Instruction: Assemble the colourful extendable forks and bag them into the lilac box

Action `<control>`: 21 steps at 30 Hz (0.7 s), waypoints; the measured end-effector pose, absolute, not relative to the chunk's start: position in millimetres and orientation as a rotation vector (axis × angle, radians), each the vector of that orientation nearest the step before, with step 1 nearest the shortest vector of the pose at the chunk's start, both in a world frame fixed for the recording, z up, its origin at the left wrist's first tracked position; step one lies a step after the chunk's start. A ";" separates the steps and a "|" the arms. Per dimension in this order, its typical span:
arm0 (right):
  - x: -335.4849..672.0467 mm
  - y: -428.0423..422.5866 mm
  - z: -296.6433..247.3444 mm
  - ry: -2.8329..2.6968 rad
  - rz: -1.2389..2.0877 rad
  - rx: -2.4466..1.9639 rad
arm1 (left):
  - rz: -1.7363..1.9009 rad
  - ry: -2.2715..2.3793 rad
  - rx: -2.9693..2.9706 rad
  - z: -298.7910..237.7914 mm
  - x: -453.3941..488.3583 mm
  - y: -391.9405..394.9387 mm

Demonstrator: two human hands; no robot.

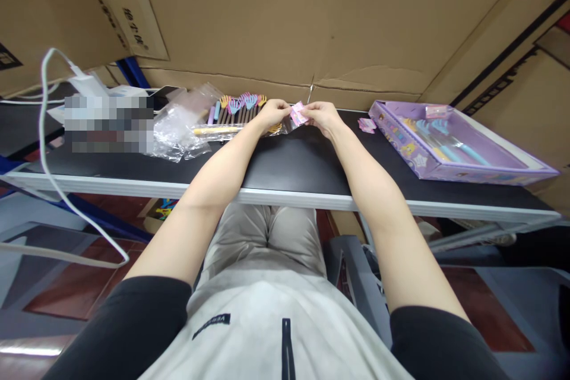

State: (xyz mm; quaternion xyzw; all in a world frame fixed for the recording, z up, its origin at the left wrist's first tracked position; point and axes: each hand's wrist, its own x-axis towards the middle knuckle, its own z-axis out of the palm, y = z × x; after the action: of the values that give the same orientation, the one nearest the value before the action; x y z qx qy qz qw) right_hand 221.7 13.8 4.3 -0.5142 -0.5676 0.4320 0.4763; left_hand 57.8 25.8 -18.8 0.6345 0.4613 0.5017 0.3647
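Between my two hands is a small pink printed card (298, 114), pinched at its left edge by my left hand (274, 113) and at its right by my right hand (323, 116). Beneath my left hand lies a yellow stick in a clear plastic sleeve (218, 130), its yellow claw-shaped end partly hidden by the fingers. Whether the sleeve is also gripped, I cannot tell. Behind it, several claw-ended sticks (243, 108) with brown shafts and yellow, pink, blue and purple heads lie side by side. Another pink card (367, 125) rests to the right of my right hand.
A purple display box (485, 175) holding several wrapped sticks stands at the right of the black table (298, 166). Clear plastic bags (178, 127) are heaped at the left. A white cable (43, 124) loops past the left edge. Cardboard (276, 24) walls the back.
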 end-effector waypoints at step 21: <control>220.9 12.6 5.7 -1.443 0.983 -1.234 | 1.296 1.152 1.563 -16.6 60.1 21.6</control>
State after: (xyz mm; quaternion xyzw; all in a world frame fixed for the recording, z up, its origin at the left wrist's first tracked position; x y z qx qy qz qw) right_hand 220.9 12.6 5.7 -0.5060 -0.5918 0.4030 0.4811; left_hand 60.1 21.6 -16.6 0.6159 0.4539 0.5104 0.3927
